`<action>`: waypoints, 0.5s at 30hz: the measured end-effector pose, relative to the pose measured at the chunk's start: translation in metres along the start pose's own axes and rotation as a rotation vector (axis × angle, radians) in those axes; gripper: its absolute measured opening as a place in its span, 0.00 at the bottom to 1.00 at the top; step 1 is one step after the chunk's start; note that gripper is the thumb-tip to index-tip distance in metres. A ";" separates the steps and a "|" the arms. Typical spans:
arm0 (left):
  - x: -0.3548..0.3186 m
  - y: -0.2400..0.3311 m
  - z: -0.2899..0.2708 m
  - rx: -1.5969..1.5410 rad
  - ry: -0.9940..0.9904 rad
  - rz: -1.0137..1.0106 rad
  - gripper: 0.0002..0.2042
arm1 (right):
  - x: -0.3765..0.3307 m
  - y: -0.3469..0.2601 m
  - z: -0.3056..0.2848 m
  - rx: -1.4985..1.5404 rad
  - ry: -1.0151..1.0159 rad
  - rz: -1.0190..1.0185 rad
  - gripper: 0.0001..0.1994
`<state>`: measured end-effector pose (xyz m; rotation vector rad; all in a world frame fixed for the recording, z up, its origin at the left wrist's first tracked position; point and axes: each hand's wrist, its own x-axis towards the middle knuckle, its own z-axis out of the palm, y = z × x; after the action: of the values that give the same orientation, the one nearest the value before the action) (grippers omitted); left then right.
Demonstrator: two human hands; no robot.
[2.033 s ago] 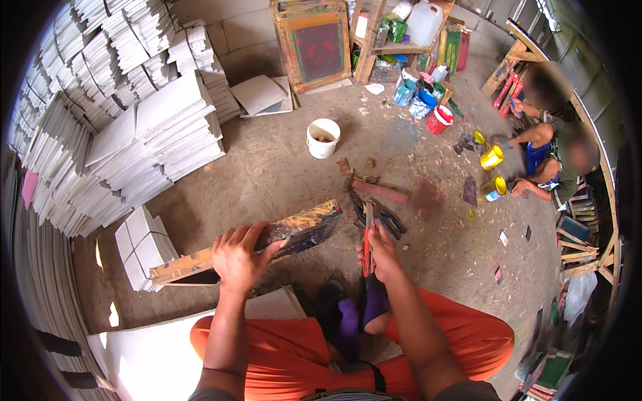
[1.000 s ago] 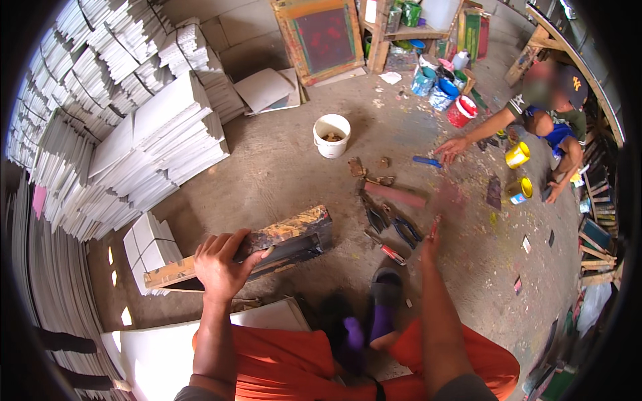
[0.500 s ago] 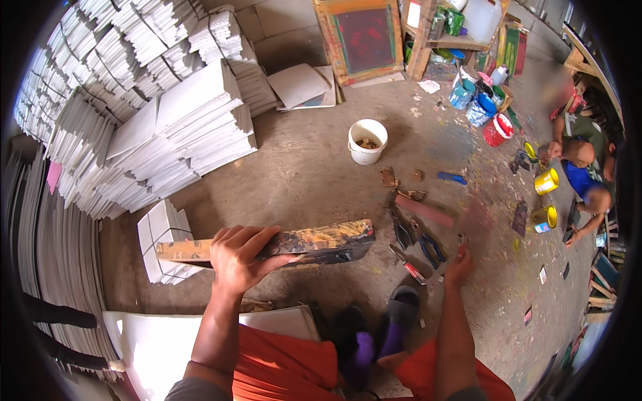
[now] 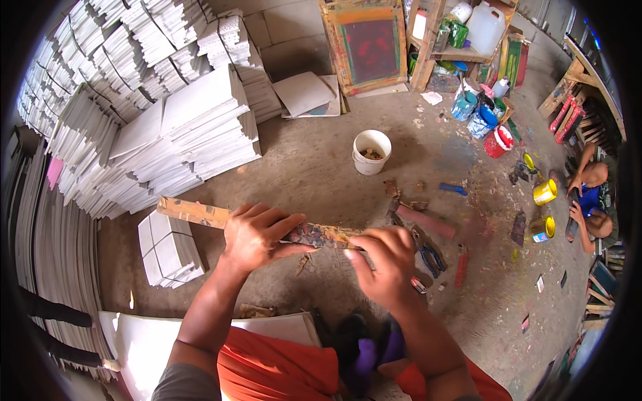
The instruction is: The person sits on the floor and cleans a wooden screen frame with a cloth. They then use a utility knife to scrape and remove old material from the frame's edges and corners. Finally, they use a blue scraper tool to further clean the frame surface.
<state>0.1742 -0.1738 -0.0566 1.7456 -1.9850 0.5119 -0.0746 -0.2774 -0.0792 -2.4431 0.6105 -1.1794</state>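
My left hand (image 4: 259, 235) grips a paint-stained wooden bar (image 4: 197, 212), its fingers over the top and the thumb beneath. Bare wood shows at its left end, with dark, flaking paint toward the right. My right hand (image 4: 388, 264) is at the right end, fingers and thumb closed around it. On the floor just beyond that hand lie a hammer (image 4: 424, 220) with a reddish handle, dark-handled pliers (image 4: 430, 259) and a slim red-handled tool (image 4: 461, 266). Another red-handled tool (image 4: 418, 285) is partly covered by my right hand.
A white bucket (image 4: 372, 152) with scraps inside stands ahead. Stacked white sheets (image 4: 200, 127) fill the left, and a strapped bundle (image 4: 170, 250) sits nearer. Paint cans (image 4: 498, 142) and a yellow can (image 4: 545, 192) stand right. Two people (image 4: 588, 200) crouch at far right.
My right hand has come left from the tools to the bar's right end. A slim red-handled tool now lies where that hand was. The bar has turned, its left end rising.
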 end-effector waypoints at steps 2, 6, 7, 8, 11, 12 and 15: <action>0.002 0.003 -0.001 0.002 0.015 0.002 0.26 | 0.004 -0.006 0.003 -0.079 -0.020 0.014 0.10; -0.002 0.003 -0.004 -0.006 0.018 -0.002 0.26 | 0.010 -0.018 0.005 -0.152 -0.047 0.014 0.09; -0.004 0.003 -0.004 -0.008 0.018 -0.005 0.26 | 0.010 -0.020 0.006 -0.171 -0.063 0.010 0.09; -0.006 0.003 -0.005 -0.009 0.019 -0.007 0.26 | 0.011 -0.023 0.007 -0.190 -0.078 0.005 0.08; -0.011 0.004 -0.006 -0.016 0.025 -0.014 0.25 | 0.010 -0.030 0.010 -0.233 -0.078 -0.049 0.06; -0.014 0.004 -0.007 -0.017 0.028 -0.017 0.25 | 0.009 -0.033 0.011 -0.244 -0.087 -0.066 0.05; -0.027 0.005 -0.006 -0.041 0.051 0.003 0.24 | 0.002 -0.041 0.014 -0.343 -0.135 -0.092 0.06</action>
<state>0.1721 -0.1471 -0.0663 1.6883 -1.9491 0.5079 -0.0531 -0.2423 -0.0663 -2.8372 0.7172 -0.9998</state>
